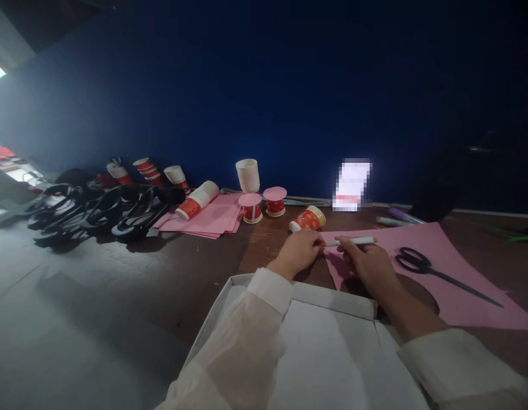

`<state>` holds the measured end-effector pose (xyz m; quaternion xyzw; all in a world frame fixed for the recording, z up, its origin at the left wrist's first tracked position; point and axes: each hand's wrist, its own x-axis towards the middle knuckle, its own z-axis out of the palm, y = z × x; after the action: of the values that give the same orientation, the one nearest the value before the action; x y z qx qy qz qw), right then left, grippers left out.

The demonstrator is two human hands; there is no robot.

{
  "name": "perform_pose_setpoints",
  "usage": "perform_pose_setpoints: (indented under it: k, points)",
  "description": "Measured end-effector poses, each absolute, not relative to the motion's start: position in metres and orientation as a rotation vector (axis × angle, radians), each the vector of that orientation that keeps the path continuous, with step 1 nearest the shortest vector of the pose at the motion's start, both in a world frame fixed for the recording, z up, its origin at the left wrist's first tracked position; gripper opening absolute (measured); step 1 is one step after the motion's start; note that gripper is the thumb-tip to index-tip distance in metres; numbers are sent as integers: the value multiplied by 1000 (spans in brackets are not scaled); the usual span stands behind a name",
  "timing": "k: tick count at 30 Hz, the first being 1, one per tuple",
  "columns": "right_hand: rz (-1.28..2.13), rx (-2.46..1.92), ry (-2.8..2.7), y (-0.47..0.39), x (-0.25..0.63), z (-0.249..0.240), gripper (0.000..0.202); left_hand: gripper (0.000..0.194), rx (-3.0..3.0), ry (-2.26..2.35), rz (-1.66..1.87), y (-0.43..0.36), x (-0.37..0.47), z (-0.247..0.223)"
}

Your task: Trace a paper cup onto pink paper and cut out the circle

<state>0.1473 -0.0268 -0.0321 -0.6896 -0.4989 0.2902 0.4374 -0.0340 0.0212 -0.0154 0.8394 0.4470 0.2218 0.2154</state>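
Note:
Between my hands is a white marker with orange ends (366, 241), held nearly level above the table's far part. My right hand (370, 265) is closed round the barrel, thumb and fingers pinching it. The fingers of my left hand (298, 251) are closed at the marker's left end, which they partly hide. Just behind my left hand a red and yellow paper cup (310, 218) lies on its side. Under my right hand spreads a pink paper sheet (449, 250) with a curved cut-out. Black-handled scissors (430, 270) lie on it, blades pointing right.
Two red cups with pink discs on top (250, 200) stand beside a white cup stack (248, 175). Leftward are pink sheets (216, 219) under another cup stack (198, 199), then black strapped items (135, 210). A lit screen (352, 183) leans behind. A white box (323, 341) sits in front.

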Motion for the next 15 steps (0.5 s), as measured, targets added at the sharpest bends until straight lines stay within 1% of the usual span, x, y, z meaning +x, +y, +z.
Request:
perform_pose_setpoints:
  k: [4,8,15]
  points:
    - [707,-1724,-1271,-26,147,-33,56,14,2321,1247,602,21,-34,-16]
    - [748,-1707,-1206,-28,143,-28,49,14,2345,1250,604,19,-33,-16]
    - [974,-1693,-979,-34,134,-13,34,17,2417,1301,538,14,-26,-16]
